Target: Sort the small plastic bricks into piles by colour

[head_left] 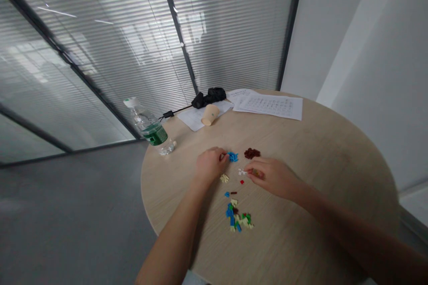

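My left hand [211, 163] rests on the table with its fingers curled together at the left edge of a pile of blue bricks [233, 156]. Whatever its fingertips hold is too small to make out. My right hand [269, 176] has thumb and fingers closed in beside a few white bricks [241, 172], its grip partly hidden. Dark brown bricks [252, 153] are heaped just above it. Cream bricks [224, 178] and one red brick [242, 182] lie between my hands. Closer to me are a small blue piece [227, 194], a brown piece [233, 193] and a mixed-colour cluster [239, 218].
The round wooden table [334, 156] has a plastic bottle [152, 129] tilted near its left edge. Towards the back are a paper cup [210, 115] on its side, printed sheets [272, 105] and a black folded object [214, 95] with a cord.
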Motion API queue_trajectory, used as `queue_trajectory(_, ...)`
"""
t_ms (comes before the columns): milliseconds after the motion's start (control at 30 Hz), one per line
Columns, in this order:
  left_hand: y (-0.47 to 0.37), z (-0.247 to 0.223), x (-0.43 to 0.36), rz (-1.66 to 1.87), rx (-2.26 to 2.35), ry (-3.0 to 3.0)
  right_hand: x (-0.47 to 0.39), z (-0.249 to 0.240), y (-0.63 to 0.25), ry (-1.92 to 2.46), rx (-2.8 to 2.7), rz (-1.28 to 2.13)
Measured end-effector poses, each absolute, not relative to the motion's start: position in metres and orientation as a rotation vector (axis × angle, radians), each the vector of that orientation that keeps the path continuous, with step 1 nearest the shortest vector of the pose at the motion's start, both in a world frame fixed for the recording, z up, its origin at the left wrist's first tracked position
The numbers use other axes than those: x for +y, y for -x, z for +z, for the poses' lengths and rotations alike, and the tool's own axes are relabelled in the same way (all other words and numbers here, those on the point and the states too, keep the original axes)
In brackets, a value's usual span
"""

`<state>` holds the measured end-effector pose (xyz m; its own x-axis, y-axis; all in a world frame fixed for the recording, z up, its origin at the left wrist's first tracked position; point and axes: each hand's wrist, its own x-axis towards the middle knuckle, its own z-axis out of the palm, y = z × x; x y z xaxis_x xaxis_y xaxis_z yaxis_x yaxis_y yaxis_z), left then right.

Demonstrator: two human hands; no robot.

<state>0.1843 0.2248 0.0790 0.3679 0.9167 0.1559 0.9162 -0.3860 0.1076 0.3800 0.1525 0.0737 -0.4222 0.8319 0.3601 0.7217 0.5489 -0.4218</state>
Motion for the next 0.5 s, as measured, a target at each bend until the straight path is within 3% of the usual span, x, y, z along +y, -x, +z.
queue_trajectory(500, -0.186, 0.078, 0.223, 0.129, 1.763, -2.668, 0.151, 0.061, -0.373, 1.082, -2.37, 0.333)
